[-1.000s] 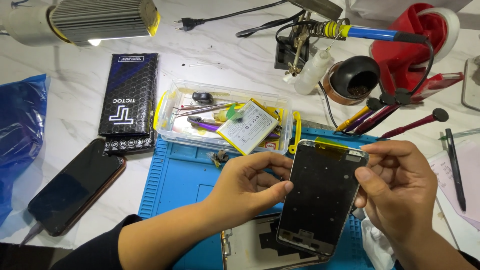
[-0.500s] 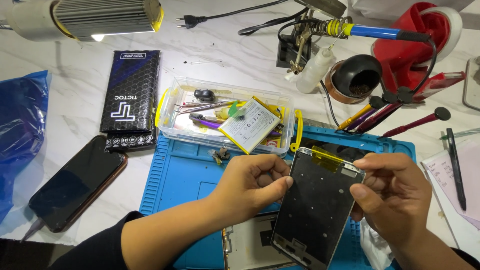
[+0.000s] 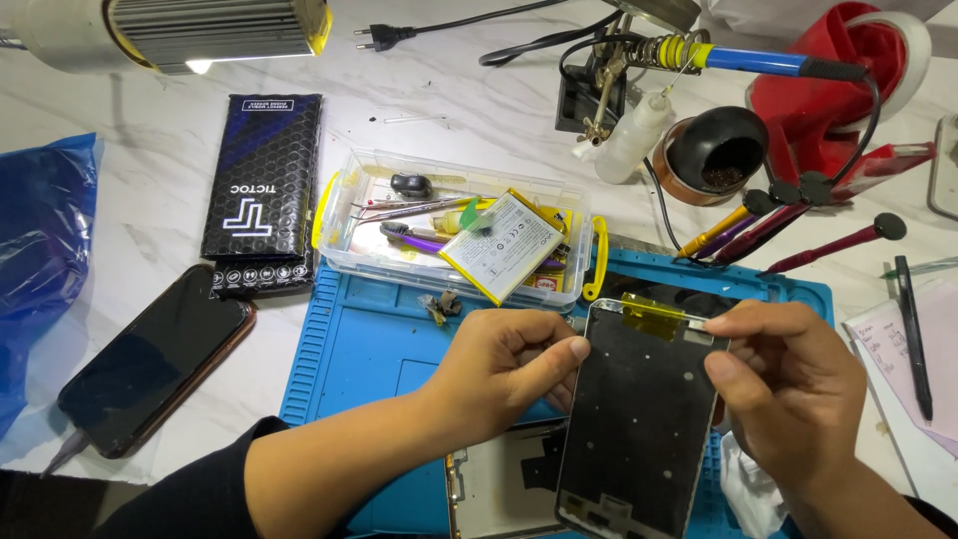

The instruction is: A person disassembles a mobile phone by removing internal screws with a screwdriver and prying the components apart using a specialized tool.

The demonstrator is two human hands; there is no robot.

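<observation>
Both my hands hold a dark phone screen panel tilted above the blue work mat. My left hand pinches its left edge near the top. My right hand grips its right edge, thumb on the face. A strip of yellow tape sits at the panel's top end. Under the panel lies an opened phone body on the mat. A flat battery rests across a clear plastic box.
A black phone on a cable lies at left beside a black retail box. A soldering iron on its stand, a small white bottle, a red tape dispenser and screwdrivers crowd the far right. A blue bag lies at far left.
The panel has tilted, its top swinging slightly right and toward me. My left thumb now lies along its edge; my right hand has shifted on the right edge.
</observation>
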